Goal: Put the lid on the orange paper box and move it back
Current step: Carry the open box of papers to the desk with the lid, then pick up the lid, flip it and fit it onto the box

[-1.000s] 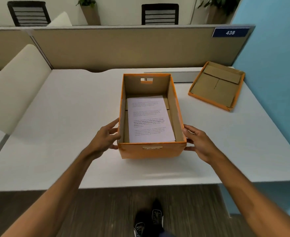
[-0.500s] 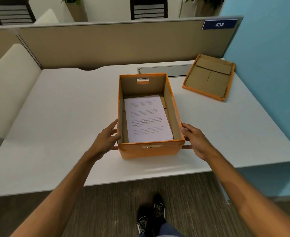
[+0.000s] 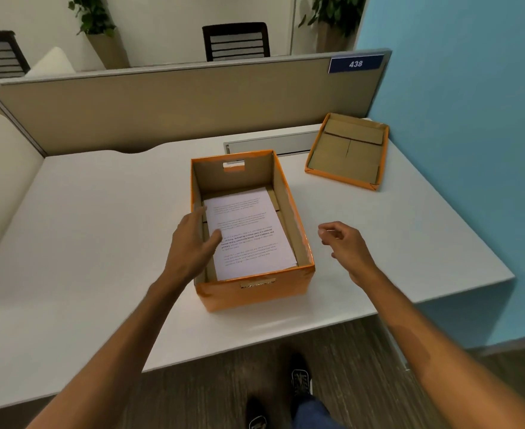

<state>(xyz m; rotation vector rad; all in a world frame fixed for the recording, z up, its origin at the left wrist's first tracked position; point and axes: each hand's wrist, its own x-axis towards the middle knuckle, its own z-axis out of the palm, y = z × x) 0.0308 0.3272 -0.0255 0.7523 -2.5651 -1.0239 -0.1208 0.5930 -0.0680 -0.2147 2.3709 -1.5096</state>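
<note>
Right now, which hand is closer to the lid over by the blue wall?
Right. The right hand hangs open just right of the orange box, with bare desk between it and the lid. The left hand is over the box's left wall, farther away.

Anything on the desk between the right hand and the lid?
Nothing. In the head view, only bare white desk lies between the right hand and the upturned lid near the blue wall.
</note>
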